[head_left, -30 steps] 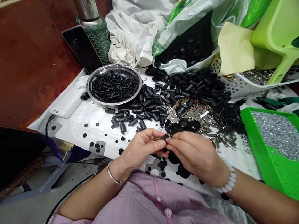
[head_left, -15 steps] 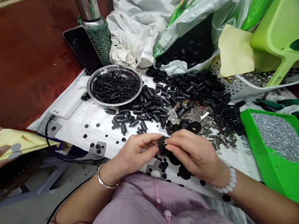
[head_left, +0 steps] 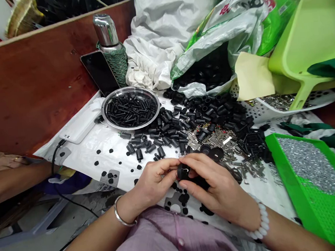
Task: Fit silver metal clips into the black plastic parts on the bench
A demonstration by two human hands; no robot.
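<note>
Pinch grip: we see the left hand point(head_left: 154, 179) and right hand point(head_left: 216, 187) closed together on a black rubber fitting point(head_left: 183, 173), just below loose black sleeves point(head_left: 168, 129).

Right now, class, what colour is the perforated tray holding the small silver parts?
Bright green, shown best in the head view: the perforated plastic tray at lower right.
</note>
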